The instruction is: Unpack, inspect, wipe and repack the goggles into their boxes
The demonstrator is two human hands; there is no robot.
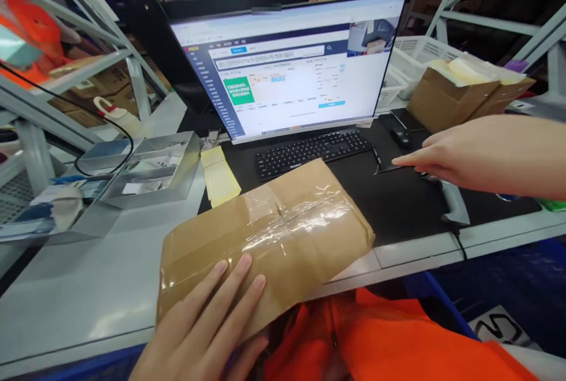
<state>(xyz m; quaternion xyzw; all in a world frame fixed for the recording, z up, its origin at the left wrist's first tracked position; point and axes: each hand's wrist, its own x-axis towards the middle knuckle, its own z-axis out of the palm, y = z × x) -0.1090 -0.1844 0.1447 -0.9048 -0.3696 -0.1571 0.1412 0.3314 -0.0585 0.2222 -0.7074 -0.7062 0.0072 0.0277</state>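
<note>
A flat brown cardboard parcel (305,227), wrapped in shiny clear tape, lies tilted at the front edge of the bench. My left hand (212,316) rests on its near left part with the fingers spread, pressing on the top. Over the black mat at the right, my right hand (446,154) has its index finger pointing left and its other fingers curled, partly hidden. A thin dark tool (391,169) shows just below that fingertip; its kind is unclear. Under the wrist lies a grey-white handheld scanner (455,205) with a cable.
A monitor (287,74) stands behind a black keyboard (313,151). Yellow label sheets (219,176) lie left of it, beside grey trays (154,174) of small items. At the right are a mouse (400,135), a cardboard box (446,95) and white baskets (424,51). Blue bins (522,286) stand below.
</note>
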